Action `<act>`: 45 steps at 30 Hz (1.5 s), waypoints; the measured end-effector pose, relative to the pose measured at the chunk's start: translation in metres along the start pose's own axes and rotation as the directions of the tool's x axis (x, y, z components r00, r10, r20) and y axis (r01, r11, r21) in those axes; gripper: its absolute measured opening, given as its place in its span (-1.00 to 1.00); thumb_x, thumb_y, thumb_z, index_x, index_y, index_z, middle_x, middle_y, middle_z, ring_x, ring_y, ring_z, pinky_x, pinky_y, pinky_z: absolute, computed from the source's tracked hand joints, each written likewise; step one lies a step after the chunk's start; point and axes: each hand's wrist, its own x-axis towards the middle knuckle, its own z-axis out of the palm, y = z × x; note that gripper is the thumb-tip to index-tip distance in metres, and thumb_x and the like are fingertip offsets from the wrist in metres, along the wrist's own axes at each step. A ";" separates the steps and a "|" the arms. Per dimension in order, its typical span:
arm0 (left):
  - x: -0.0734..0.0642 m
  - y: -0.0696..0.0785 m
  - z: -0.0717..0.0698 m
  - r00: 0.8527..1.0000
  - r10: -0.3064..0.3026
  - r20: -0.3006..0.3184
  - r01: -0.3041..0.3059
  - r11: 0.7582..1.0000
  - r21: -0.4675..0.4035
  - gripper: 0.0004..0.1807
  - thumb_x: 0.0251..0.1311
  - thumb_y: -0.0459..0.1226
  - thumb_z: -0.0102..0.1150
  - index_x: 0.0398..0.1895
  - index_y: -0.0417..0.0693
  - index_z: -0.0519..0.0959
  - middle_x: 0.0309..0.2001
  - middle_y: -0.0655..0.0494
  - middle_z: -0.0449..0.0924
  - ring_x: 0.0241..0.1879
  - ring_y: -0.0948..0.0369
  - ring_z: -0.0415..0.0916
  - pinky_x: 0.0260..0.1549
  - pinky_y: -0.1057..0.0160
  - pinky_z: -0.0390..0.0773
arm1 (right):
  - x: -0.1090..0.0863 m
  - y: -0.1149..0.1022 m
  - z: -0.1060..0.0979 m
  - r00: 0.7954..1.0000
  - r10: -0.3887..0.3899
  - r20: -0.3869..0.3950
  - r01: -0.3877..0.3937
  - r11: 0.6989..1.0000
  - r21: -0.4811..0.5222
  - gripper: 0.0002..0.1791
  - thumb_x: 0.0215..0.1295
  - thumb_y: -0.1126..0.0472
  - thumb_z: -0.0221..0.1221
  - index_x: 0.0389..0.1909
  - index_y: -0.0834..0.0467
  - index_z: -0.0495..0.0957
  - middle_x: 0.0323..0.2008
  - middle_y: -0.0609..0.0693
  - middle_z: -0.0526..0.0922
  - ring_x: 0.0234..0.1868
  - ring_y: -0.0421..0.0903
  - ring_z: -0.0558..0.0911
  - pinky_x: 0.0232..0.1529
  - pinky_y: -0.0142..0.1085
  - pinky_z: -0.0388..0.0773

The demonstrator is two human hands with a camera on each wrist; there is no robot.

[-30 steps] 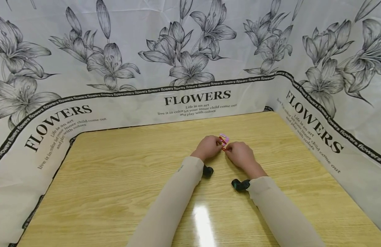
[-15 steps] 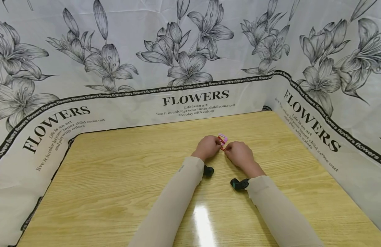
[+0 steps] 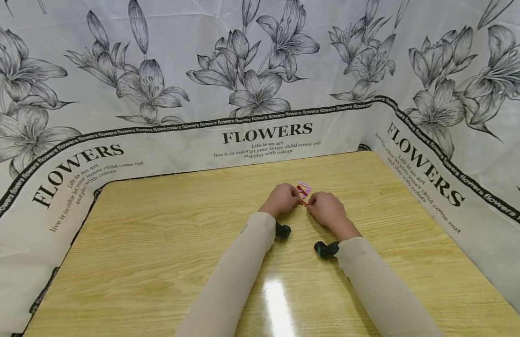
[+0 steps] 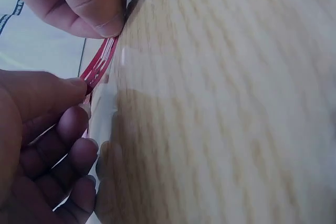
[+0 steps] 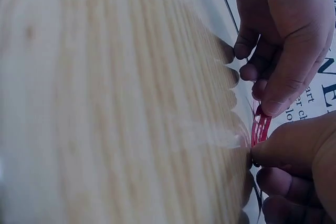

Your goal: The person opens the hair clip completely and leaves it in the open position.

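Observation:
A thin red strip with white print, like a ribbon or band, stretches between my two hands low over the wooden table. My left hand pinches one part of it between thumb and forefinger, its other fingers loosely curled in the left wrist view. With thumb and fingertips, my right hand pinches the strip a short way to the right. In the right wrist view the red strip shows as a short piece between both sets of fingertips. A small pink item lies just beyond the hands, with a red loop overlapping it.
The wooden table has a glossy surface with a bright reflection near the front. White cloth printed with flowers and lettering hangs along the back and both sides. Dark wrist cameras sit below the hands.
My left hand has shifted slightly on the strip, and the red part beyond its fingers now looks more curved. The right hand stays nearly in place, still pinching.

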 end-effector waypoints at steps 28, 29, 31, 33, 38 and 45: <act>-0.024 -0.029 -0.020 0.997 -0.075 0.013 0.075 0.931 -0.357 -0.85 0.27 -0.18 0.20 -0.39 0.01 0.69 -0.41 0.18 0.61 -0.42 0.28 0.45 -0.41 0.35 0.44 | 0.001 -0.012 0.003 0.994 -0.077 -0.080 0.090 0.980 0.178 -0.82 0.32 0.15 0.14 -0.24 0.16 0.64 -0.29 0.06 0.67 -0.33 -0.04 0.54 -0.30 -0.22 0.44; -0.025 -0.030 -0.021 0.996 -0.085 0.018 0.086 0.922 -0.378 -0.87 0.27 -0.19 0.21 -0.39 0.03 0.69 -0.40 0.17 0.62 -0.41 0.28 0.46 -0.40 0.34 0.45 | 0.001 -0.013 0.004 0.993 -0.082 -0.081 0.097 0.976 0.195 -0.82 0.33 0.15 0.14 -0.24 0.17 0.65 -0.28 0.06 0.68 -0.32 -0.04 0.55 -0.29 -0.22 0.44; -0.027 -0.033 -0.022 0.995 -0.099 0.024 0.100 0.910 -0.402 -0.88 0.26 -0.19 0.22 -0.39 0.04 0.68 -0.39 0.16 0.63 -0.40 0.26 0.48 -0.39 0.32 0.47 | 0.002 -0.014 0.004 0.993 -0.086 -0.078 0.102 0.966 0.236 -0.81 0.32 0.16 0.16 -0.24 0.18 0.66 -0.29 0.06 0.68 -0.31 -0.04 0.55 -0.26 -0.23 0.45; -0.029 -0.037 -0.024 0.994 -0.108 0.032 0.112 0.900 -0.421 -0.88 0.26 -0.19 0.22 -0.39 0.04 0.68 -0.39 0.15 0.63 -0.40 0.25 0.48 -0.40 0.31 0.47 | 0.004 -0.014 0.005 0.995 -0.076 -0.063 0.091 0.953 0.289 -0.81 0.32 0.15 0.17 -0.23 0.18 0.67 -0.31 0.06 0.67 -0.34 -0.05 0.53 -0.30 -0.25 0.44; -0.035 -0.042 -0.030 0.992 -0.124 0.035 0.127 0.892 -0.434 -0.88 0.27 -0.17 0.21 -0.37 0.05 0.69 -0.38 0.14 0.64 -0.42 0.25 0.45 -0.44 0.31 0.45 | 0.007 -0.015 0.005 0.998 -0.063 0.020 0.048 0.895 0.443 -0.81 0.32 0.15 0.20 -0.21 0.18 0.67 -0.42 0.04 0.63 -0.44 -0.09 0.49 -0.39 -0.29 0.44; -0.047 -0.043 -0.037 0.990 -0.139 0.025 0.136 0.891 -0.433 -0.89 0.26 -0.21 0.22 -0.33 0.00 0.68 -0.36 0.13 0.63 -0.41 0.26 0.46 -0.46 0.34 0.46 | 0.008 -0.021 0.007 0.983 -0.109 0.149 -0.008 0.784 0.621 -0.76 0.29 0.25 0.23 -0.10 0.31 0.63 -0.19 0.20 0.67 -0.34 -0.07 0.65 -0.26 -0.26 0.62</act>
